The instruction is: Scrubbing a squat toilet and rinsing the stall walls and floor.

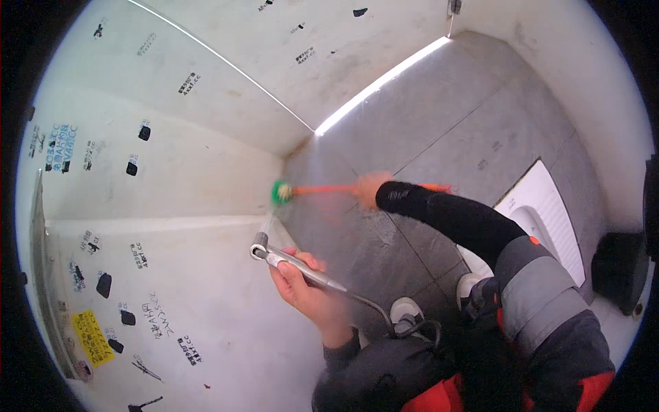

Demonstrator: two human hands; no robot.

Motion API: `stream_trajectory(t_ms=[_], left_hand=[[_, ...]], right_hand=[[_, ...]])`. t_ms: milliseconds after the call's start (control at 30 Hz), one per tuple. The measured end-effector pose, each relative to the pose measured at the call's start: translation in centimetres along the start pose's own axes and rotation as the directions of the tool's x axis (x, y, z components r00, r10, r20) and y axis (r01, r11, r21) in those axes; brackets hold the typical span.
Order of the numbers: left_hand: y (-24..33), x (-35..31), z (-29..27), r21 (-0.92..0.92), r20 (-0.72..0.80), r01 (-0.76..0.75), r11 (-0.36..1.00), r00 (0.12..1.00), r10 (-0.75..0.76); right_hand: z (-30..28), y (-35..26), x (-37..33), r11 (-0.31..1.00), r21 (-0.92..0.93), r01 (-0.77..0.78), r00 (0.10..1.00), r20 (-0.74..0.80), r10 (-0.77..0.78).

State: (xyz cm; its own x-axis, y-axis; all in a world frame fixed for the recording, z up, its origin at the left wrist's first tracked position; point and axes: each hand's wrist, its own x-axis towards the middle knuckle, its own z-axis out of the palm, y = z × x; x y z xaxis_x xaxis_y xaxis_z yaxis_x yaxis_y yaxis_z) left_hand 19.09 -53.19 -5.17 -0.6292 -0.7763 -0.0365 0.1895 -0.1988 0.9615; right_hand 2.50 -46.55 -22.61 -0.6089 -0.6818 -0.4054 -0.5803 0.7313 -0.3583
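Observation:
My left hand [302, 292] is wrapped round a silver handheld water sprayer [309, 273], its head tilted up and away from me. A dark hose [374, 307] runs from its lower end back toward my legs. A pale streak of water [268, 221] leaves the sprayer toward a scrubbing brush. My right hand [371, 190], slightly blurred, grips the brush's orange handle [322, 189], held roughly level. The brush's round green head [281, 192] is by the low corner where the white wall panels meet the floor; whether it touches the wall, I cannot tell.
A white squat toilet [549, 223] is set in the grey tiled floor [439, 123] at the right. Beyond it stands a black bin [620, 271]. White walls with black marks and a yellow sticker [93, 338] enclose the left side. Light shows through a gap [384, 86] under the far panel.

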Motion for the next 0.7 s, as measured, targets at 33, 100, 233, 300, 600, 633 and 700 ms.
stream_trajectory(t_ms=[33,100,233,300,600,633,700], left_hand=[[0.0,0.0,-0.2,-0.003,0.005,0.008,1.000,1.000,-0.008],[-0.1,0.0,-0.4,-0.016,0.017,0.014,1.000,1.000,-0.013],[-0.2,-0.1,-0.3,-0.041,0.061,0.018,0.999,0.998,-0.016],[-0.1,-0.1,-0.4,-0.050,0.072,0.024,0.998,0.997,-0.020],[-0.1,0.1,-0.3,-0.085,0.126,0.062,0.994,0.991,-0.051],[-0.2,0.1,-0.5,-0.091,0.124,0.061,0.994,0.991,-0.050],[-0.2,0.1,-0.1,-0.081,0.111,0.075,0.994,0.992,-0.065]], right_hand=[[-1.0,0.5,0.0,0.995,0.058,-0.075,0.997,0.002,0.075],[-2.3,0.4,-0.5,0.983,0.113,-0.147,0.988,-0.025,0.150],[-0.6,-3.5,-2.8,0.990,0.118,-0.080,0.992,0.111,0.067],[1.2,-4.0,-3.6,0.998,0.054,-0.043,0.992,0.122,0.036],[-2.4,3.5,-2.6,0.945,0.161,-0.286,0.954,-0.044,0.296],[-2.3,3.2,-2.9,0.933,0.177,-0.314,0.937,-0.104,0.335],[-4.2,4.2,-2.2,0.962,0.088,-0.257,0.962,-0.067,0.263]])
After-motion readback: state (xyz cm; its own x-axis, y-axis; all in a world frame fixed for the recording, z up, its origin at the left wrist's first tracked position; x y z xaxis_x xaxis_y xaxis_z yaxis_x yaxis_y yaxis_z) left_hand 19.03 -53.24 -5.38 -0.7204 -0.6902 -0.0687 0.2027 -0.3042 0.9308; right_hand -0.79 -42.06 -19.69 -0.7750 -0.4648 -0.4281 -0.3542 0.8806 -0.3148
